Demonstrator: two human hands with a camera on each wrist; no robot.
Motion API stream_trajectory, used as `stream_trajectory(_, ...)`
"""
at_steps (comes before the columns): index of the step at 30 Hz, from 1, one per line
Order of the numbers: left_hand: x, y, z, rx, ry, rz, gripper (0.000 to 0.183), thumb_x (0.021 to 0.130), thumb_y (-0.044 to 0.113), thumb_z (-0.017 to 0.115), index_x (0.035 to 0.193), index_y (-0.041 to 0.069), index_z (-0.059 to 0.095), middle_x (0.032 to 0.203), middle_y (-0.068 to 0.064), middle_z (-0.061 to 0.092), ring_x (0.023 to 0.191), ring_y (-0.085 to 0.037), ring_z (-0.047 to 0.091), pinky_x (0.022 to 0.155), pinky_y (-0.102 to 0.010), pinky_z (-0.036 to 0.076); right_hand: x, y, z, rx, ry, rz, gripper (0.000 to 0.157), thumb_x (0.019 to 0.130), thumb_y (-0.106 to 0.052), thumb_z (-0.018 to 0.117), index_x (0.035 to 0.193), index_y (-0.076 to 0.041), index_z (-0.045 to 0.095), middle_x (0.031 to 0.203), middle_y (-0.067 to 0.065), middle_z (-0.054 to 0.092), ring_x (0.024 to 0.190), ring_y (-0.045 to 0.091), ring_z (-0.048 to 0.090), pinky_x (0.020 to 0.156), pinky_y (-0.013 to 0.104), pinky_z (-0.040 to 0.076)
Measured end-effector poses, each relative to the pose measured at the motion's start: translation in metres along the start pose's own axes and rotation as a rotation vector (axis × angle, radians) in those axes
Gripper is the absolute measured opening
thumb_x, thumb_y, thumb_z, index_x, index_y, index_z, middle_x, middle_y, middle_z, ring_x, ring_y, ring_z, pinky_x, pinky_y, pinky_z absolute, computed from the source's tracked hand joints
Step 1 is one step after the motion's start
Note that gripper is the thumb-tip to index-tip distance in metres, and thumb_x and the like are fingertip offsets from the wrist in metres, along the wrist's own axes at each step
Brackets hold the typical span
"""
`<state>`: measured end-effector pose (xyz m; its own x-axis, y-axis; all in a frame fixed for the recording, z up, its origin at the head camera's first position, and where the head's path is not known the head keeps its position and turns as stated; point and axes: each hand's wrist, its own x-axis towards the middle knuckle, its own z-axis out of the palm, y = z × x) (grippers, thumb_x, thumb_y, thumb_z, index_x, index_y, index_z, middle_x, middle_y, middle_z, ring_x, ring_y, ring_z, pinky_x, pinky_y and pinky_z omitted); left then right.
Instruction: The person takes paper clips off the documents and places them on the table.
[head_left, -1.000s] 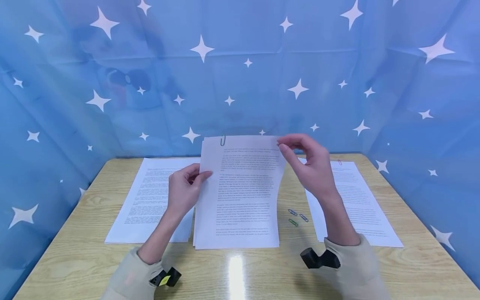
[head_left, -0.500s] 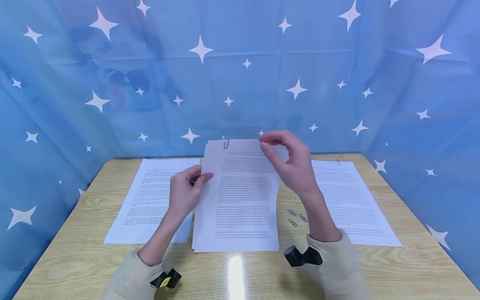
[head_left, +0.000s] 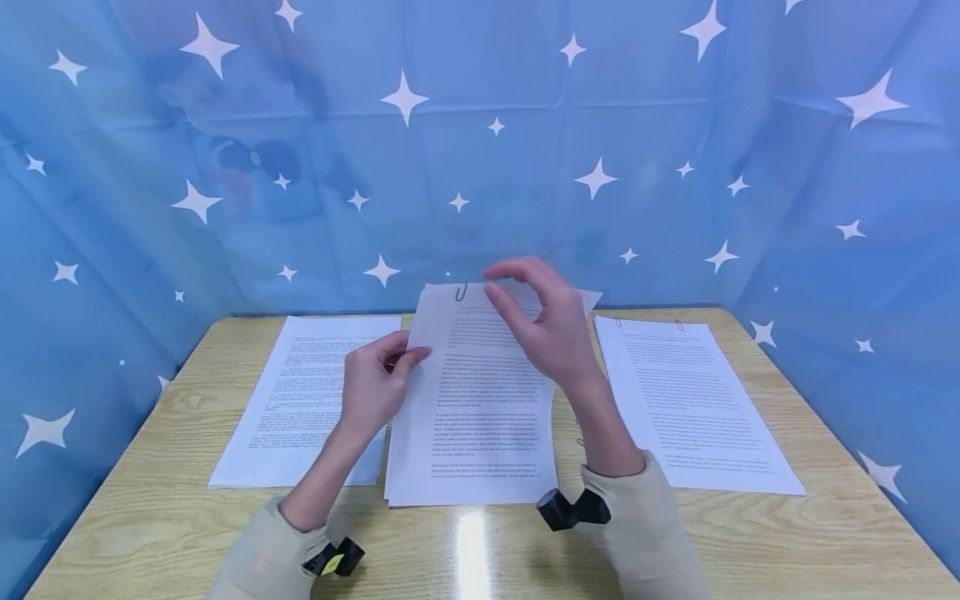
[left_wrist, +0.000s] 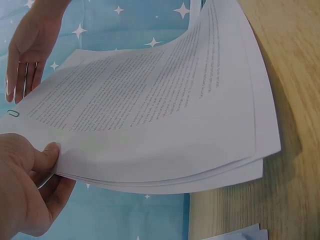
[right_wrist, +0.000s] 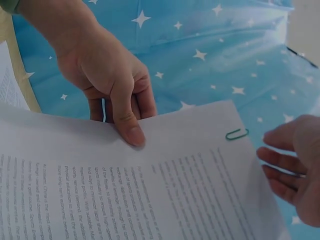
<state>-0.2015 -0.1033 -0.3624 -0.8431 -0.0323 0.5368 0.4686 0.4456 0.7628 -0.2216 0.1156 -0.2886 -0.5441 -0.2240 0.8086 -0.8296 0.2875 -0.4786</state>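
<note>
My left hand (head_left: 375, 379) grips the left edge of a stack of printed paper sheets (head_left: 487, 442), thumb on the front face and fingers behind. The stack is lifted at its top and its far right corner shows past my other hand. A green paper clip (head_left: 461, 292) sits on the top edge, left of centre; the right wrist view also shows this clip (right_wrist: 237, 134) on the paper's edge. Close to that edge is my right hand (head_left: 551, 325), thumb and fingers apart with nothing between them. In the left wrist view the right hand's fingers (left_wrist: 30, 77) look extended.
More printed sheets (head_left: 292, 408) lie on the wooden table (head_left: 810, 542) at the left. At the right, another stack (head_left: 697, 408) carries two red paper clips (head_left: 678, 325). Loose clips (head_left: 580, 442) are mostly hidden behind my right forearm. A starry blue curtain (head_left: 480, 150) stands behind.
My right hand has left the stack's upper right corner and moved left along the top edge towards the green clip. The stack's top has shifted slightly right and down; my left hand keeps its grip.
</note>
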Motion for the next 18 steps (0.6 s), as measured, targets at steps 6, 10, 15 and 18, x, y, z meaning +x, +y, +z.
stream_trajectory(6, 0.0, -0.002, 0.001, 0.001, -0.018, -0.004, 0.011, 0.088, 0.002, 0.078, 0.099, 0.001, 0.078, 0.086, -0.011, 0.076, 0.067, -0.02, 0.069, 0.058, -0.022, 0.049, 0.003, 0.002, 0.009, 0.022, -0.003, 0.021, 0.018, 0.096, -0.005, 0.069, 0.113, -0.001, 0.071, 0.11, 0.009, 0.071, 0.108, 0.019, 0.063, 0.098, 0.043, 0.047)
stream_trajectory(10, -0.001, -0.001, 0.002, 0.003, -0.022, -0.004, 0.011, 0.088, 0.002, 0.077, 0.099, 0.001, 0.078, 0.086, -0.011, 0.076, 0.068, -0.02, 0.069, 0.059, -0.022, 0.05, 0.004, 0.001, 0.013, 0.035, -0.036, 0.049, 0.016, 0.096, -0.008, 0.069, 0.11, -0.001, 0.072, 0.106, 0.006, 0.071, 0.101, 0.017, 0.064, 0.093, 0.041, 0.049)
stream_trajectory(15, -0.001, 0.0, 0.002, 0.006, -0.021, 0.001, 0.011, 0.088, 0.002, 0.077, 0.099, 0.001, 0.078, 0.085, -0.01, 0.076, 0.065, -0.019, 0.067, 0.058, -0.022, 0.049, 0.003, 0.001, 0.015, 0.034, -0.05, 0.09, 0.013, 0.096, -0.007, 0.07, 0.106, -0.001, 0.073, 0.101, 0.006, 0.072, 0.096, 0.017, 0.066, 0.088, 0.034, 0.051)
stream_trajectory(18, -0.002, 0.0, 0.002, 0.0, -0.023, 0.008, 0.01, 0.089, 0.002, 0.077, 0.099, 0.001, 0.078, 0.085, -0.01, 0.075, 0.065, -0.019, 0.067, 0.057, -0.022, 0.048, 0.001, 0.001, 0.015, 0.03, -0.043, 0.095, 0.012, 0.095, -0.008, 0.071, 0.105, -0.002, 0.074, 0.1, 0.005, 0.073, 0.095, 0.016, 0.067, 0.087, 0.033, 0.052)
